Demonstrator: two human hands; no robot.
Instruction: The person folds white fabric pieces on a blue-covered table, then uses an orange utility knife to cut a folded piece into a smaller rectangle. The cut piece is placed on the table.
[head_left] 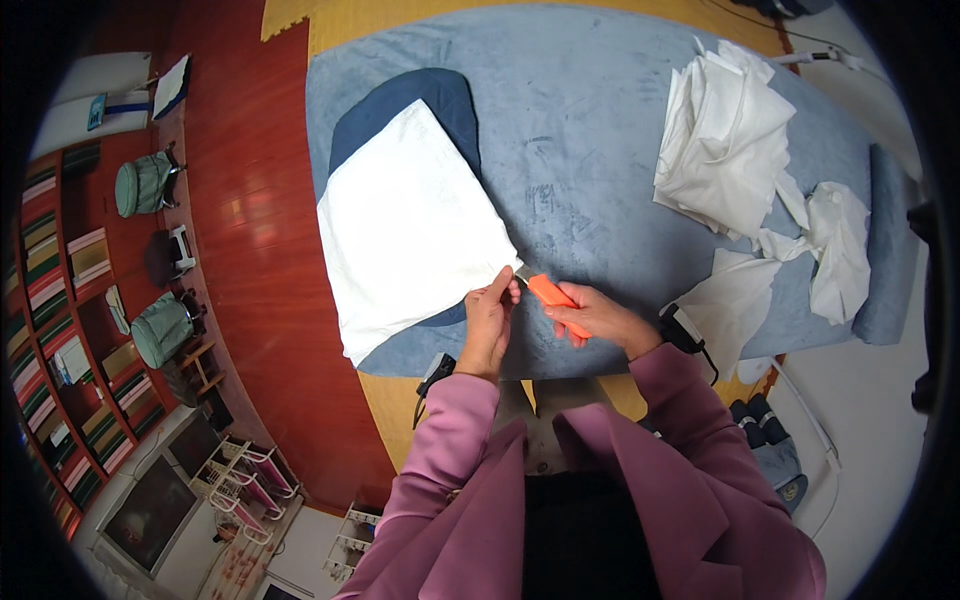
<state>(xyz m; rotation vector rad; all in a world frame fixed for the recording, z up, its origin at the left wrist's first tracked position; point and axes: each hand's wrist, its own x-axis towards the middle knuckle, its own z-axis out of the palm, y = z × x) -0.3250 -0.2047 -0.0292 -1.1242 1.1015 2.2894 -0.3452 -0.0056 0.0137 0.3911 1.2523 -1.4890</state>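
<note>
A white cloth (410,220) lies spread over a dark blue cushion (440,95) on the left part of the bed. My left hand (490,325) pinches the cloth's near right corner between thumb and fingers. Closed round the handle of an orange utility knife (555,298), my right hand (605,320) is just to the right of that corner. The knife's short grey tip points at the pinched corner and meets it or nearly does. The left fingertips hide part of this spot.
A blue-grey cover (580,130) spans the bed. Crumpled white cloths (720,140) are heaped at its right end, with a loose one (838,250) beside them. Left of the bed are a red floor (260,230), green stools (165,328) and shelves (75,300). A white stand (810,430) is at right.
</note>
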